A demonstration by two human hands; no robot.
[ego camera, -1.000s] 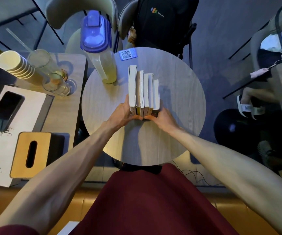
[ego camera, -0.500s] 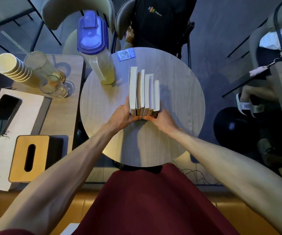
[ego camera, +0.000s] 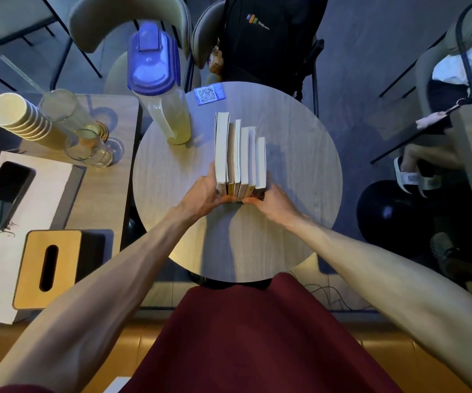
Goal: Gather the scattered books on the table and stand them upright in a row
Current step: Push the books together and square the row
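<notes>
matt wood-grain table (ego camera: 300, 165), paper books (ego camera: 239, 154)

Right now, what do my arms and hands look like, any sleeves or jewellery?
Both forearms are bare; dark red sleeves just show at the bottom corners. The left hand and right hand show no gloves, rings or watch.

Spine txt on books (ego camera: 240, 154) unreadable; seated person (ego camera: 450, 72) cropped.
</notes>
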